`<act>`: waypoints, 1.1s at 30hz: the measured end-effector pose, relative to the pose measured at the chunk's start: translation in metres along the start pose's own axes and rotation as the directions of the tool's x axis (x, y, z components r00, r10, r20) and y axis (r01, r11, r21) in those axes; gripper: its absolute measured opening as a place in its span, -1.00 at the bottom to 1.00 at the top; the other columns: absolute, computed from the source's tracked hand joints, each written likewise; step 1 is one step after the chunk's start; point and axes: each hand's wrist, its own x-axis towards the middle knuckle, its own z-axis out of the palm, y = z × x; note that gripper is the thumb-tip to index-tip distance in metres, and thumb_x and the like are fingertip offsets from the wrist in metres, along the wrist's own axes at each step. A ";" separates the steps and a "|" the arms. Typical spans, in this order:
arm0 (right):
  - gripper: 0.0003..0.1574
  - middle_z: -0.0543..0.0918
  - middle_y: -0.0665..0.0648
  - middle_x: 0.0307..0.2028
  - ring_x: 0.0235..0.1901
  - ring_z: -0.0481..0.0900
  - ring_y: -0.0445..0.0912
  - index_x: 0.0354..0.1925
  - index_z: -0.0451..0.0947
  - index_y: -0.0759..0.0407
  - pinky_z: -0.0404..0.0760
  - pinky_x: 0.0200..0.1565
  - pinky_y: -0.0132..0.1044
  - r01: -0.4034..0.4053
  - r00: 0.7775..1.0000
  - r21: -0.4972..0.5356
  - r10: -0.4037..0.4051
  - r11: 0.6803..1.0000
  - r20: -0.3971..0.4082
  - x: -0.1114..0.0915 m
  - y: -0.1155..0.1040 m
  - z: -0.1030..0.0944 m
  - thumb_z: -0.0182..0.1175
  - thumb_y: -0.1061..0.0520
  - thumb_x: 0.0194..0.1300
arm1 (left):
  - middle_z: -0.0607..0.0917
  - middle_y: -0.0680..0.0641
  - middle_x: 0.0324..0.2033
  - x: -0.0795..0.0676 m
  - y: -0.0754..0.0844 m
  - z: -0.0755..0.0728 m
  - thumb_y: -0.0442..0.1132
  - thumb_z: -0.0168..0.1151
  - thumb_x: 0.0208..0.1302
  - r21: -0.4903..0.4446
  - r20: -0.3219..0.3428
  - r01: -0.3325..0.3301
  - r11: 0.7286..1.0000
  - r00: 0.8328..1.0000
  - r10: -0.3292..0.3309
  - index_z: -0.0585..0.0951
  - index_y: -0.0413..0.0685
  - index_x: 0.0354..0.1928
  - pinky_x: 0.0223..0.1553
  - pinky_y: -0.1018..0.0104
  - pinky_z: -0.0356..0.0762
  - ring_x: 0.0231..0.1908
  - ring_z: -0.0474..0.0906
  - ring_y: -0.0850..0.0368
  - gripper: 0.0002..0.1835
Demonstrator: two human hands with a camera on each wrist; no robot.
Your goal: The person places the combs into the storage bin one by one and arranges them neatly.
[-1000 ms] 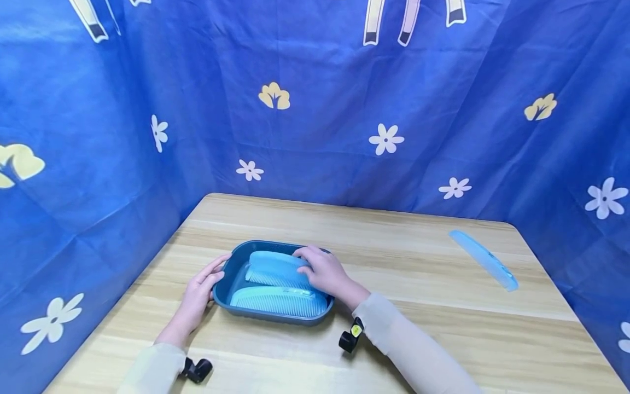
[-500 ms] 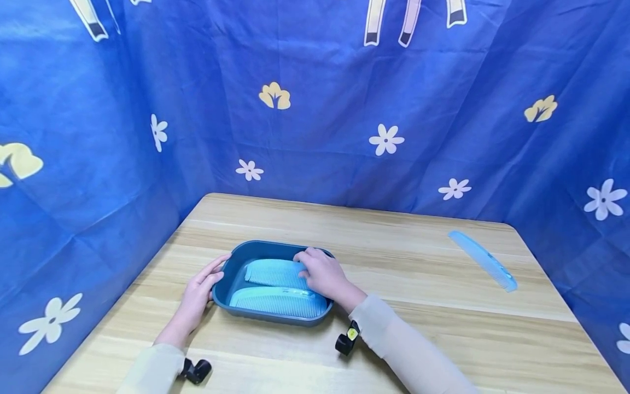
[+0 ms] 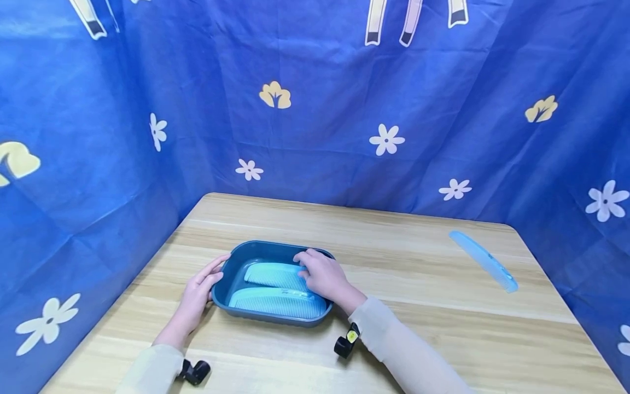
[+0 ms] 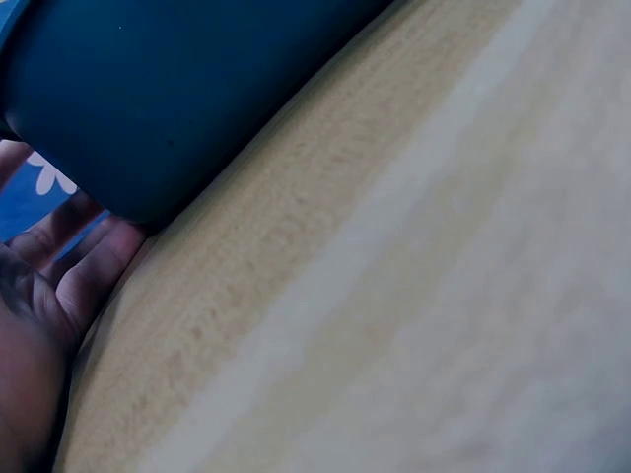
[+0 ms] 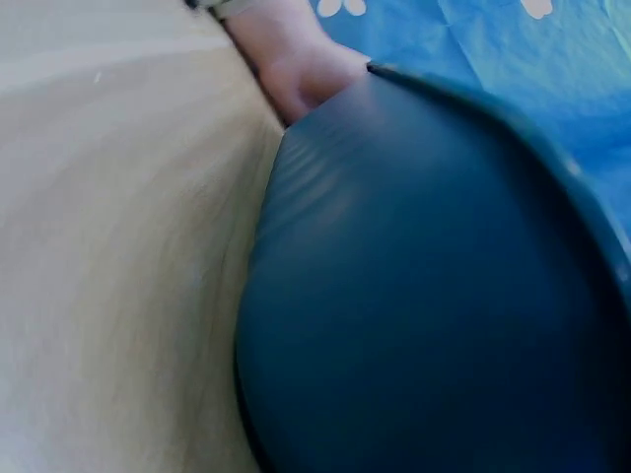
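A dark blue plastic basin (image 3: pixel 238 257) stands on the wooden table, left of centre in the head view. Two light blue combs lie in it: a front comb (image 3: pixel 278 303) along the near wall and a back comb (image 3: pixel 273 273) behind it, teeth towards the near side. My right hand (image 3: pixel 325 275) reaches over the basin's right rim and pinches the back comb's right end, which the fingers hide. My left hand (image 3: pixel 197 295) rests its fairly straight fingers on the basin's left end; the left wrist view shows fingertips (image 4: pixel 123 236) against its lower corner.
Another light blue comb (image 3: pixel 484 261) lies slantwise on the right part of the wooden table (image 3: pixel 394 241). A blue cloth (image 3: pixel 320 137) with white flowers hangs behind the table and along both sides.
My right hand has lowered the back comb into the basin, nearer the front comb. My left hand, the basin and the comb on the table have stayed in place.
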 end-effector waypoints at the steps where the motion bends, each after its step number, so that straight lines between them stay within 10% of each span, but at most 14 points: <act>1: -0.61 0.56 -0.08 -0.25 -0.28 0.49 -0.23 0.06 0.51 0.05 0.51 -0.25 -0.36 -0.002 1.000 0.042 0.002 0.999 -0.012 0.000 0.000 0.001 0.22 0.12 0.24 | 0.32 -0.15 0.08 0.000 0.000 0.000 -0.13 -0.04 0.42 -0.003 -0.001 0.002 1.000 1.000 -0.002 0.31 -0.02 0.34 -0.35 0.35 0.59 -0.24 0.56 0.25 -0.53; 10: -0.54 0.58 -0.08 -0.32 -0.33 0.52 -0.26 0.14 0.43 0.20 0.53 -0.25 -0.40 0.049 0.992 0.391 0.000 0.919 -0.124 0.000 0.006 -0.003 0.19 0.16 0.28 | 0.31 -0.16 0.09 0.001 -0.001 0.000 -0.13 -0.04 0.42 -0.003 0.007 0.006 1.000 1.000 -0.006 0.30 -0.01 0.34 -0.34 0.34 0.60 -0.22 0.55 0.25 -0.52; 33: -0.64 0.59 -0.01 -0.33 -0.38 0.51 -0.22 0.03 0.51 0.22 0.55 -0.32 -0.35 0.064 0.969 0.494 0.065 0.867 -0.240 -0.018 0.023 -0.022 0.19 0.17 0.27 | 0.33 -0.16 0.08 0.000 -0.002 0.000 -0.11 -0.05 0.42 0.017 0.008 -0.009 1.000 1.000 0.009 0.32 0.01 0.33 -0.31 0.35 0.59 -0.20 0.55 0.26 -0.53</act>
